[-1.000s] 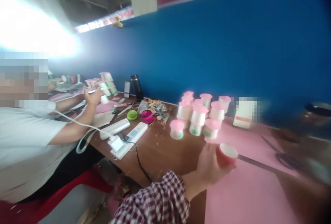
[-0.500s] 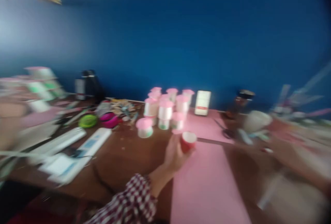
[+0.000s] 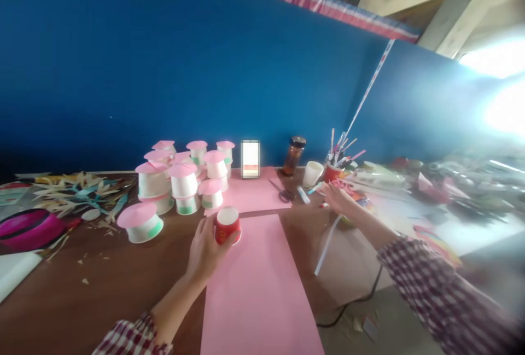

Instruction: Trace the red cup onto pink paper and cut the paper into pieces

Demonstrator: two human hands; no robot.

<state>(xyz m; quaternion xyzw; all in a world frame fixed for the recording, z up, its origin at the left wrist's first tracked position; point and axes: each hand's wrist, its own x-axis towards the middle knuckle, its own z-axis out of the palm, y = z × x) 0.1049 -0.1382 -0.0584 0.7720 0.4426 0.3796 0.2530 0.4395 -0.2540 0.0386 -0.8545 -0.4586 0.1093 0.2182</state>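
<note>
My left hand (image 3: 207, 248) is closed around a red paper cup (image 3: 227, 233) with a white top face, held at the far end of a long pink paper sheet (image 3: 258, 289). My right hand (image 3: 337, 199) reaches across to the right side of the table, fingers stretched out over small items. Beside those fingers lie pink scraps, and just behind are a white cup (image 3: 313, 174) and a red cup (image 3: 333, 172) full of pens and sticks. Its fingertips are partly lost among the clutter.
White cups with pink paper tops (image 3: 184, 181) stand grouped at left, some stacked. A lit phone (image 3: 250, 159), scissors (image 3: 286, 195) and a brown jar (image 3: 294, 156) are near the blue wall. A magenta tape roll (image 3: 30, 229) and paper strips (image 3: 84, 193) lie further left.
The view has swung to the right and sharpened. My left hand still holds the red paper cup. My right arm, a blur at the right edge before, now shows clearly among the items at right.
</note>
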